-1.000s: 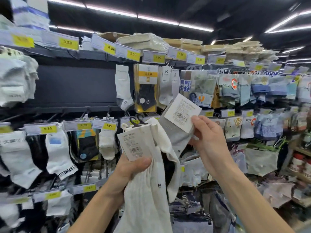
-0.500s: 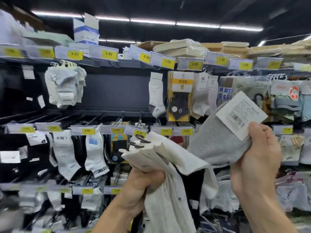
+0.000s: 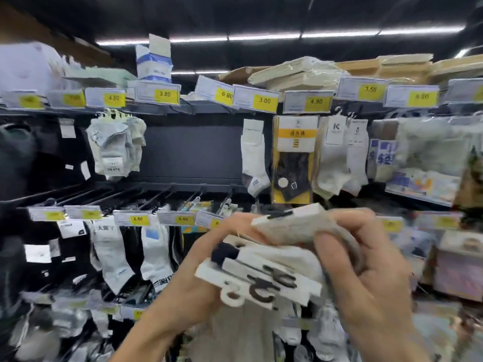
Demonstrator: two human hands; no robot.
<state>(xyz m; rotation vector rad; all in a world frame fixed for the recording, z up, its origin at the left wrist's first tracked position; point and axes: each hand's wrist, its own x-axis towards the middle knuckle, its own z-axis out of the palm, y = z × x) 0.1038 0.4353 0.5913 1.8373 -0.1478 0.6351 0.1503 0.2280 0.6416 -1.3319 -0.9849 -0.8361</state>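
The left hand (image 3: 201,278) grips a bundle of white socks (image 3: 271,267) by its stacked card headers (dark and white plastic hooks poke toward the camera), and the fabric hangs below. Just above and touching it, the right hand (image 3: 373,280) clasps a pair of grey socks (image 3: 290,229), thumb pressed on the front, fingers curled over the top. Both are held before the sock rack (image 3: 193,152), below the yellow price tags (image 3: 264,100).
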